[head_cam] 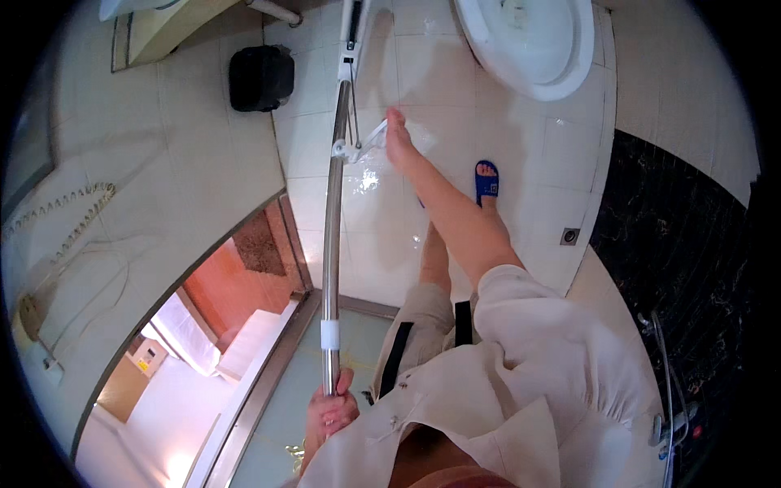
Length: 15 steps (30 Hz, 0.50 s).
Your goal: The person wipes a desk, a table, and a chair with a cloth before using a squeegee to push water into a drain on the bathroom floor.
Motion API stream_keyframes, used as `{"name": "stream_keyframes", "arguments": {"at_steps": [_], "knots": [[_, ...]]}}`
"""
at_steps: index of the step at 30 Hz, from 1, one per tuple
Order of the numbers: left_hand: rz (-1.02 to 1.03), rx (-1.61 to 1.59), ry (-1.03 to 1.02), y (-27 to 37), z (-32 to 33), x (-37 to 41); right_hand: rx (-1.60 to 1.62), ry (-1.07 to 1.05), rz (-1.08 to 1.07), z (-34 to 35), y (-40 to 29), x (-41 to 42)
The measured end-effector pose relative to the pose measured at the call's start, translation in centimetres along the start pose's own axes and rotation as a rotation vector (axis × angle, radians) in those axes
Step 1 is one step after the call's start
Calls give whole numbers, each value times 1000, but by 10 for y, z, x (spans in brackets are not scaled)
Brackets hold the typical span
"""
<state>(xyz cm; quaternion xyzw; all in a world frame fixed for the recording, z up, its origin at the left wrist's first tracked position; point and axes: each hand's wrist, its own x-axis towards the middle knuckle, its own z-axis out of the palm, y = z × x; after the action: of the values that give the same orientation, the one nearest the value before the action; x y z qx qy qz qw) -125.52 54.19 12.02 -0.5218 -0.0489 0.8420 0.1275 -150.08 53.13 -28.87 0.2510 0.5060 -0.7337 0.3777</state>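
My left hand is wrapped around the lower end of a steel mop pole, close to my body. The pole rises through the view, with a white plastic collar just above that hand. Farther up, a white squeeze lever sticks out from the pole, joined to thin metal rods. With my arm stretched out, my right hand holds the lever's outer end; its inner fingers are partly hidden. The white upper fitting leads out of view at the top, and the mop head is not visible.
Wet, shiny white floor tiles lie below. A toilet bowl stands at top right, a black bin at upper left. A blue slipper, floor drain, shower hose and metal-framed doorway surround me.
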Motion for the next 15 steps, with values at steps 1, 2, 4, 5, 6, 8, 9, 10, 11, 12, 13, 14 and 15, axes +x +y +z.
{"name": "stream_keyframes", "arguments": {"at_steps": [1, 2, 4, 5, 6, 8, 9, 10, 11, 12, 13, 14, 15], "knots": [[17, 98, 64, 1, 1, -1, 60, -25, 124, 10, 5, -4], [-3, 161, 125, 5, 3, 2, 272, -66, 233, 13, 7, -7], [-32, 277, 254, 8, 6, 1, 693, -151, 463, 23, 15, -22], [-57, 291, 284, 12, 9, 4, 903, -192, 575, 28, 18, -31], [-63, 293, 302, 15, 10, 11, 963, -243, 635, 29, 25, -51], [-30, 309, 409, 21, 15, 32, 988, -281, 713, 29, 28, -48], [11, 334, 343, 32, 19, 49, 976, -260, 716, 22, 36, -22], [55, 355, 278, 46, 20, 70, 962, -239, 722, 16, 43, 7], [78, 350, 171, 64, 19, 96, 949, -235, 746, 20, 42, 40], [106, 336, 60, 88, 15, 125, 864, -244, 693, 34, 22, 69], [103, 417, 58, 114, 24, 161, 751, -251, 606, 44, 2, 103], [50, 305, 94, 140, 34, 194, 661, -193, 486, 55, -20, 130], [185, 567, 63, 160, 53, 229, 508, -379, 343, 44, -36, 179]]}}
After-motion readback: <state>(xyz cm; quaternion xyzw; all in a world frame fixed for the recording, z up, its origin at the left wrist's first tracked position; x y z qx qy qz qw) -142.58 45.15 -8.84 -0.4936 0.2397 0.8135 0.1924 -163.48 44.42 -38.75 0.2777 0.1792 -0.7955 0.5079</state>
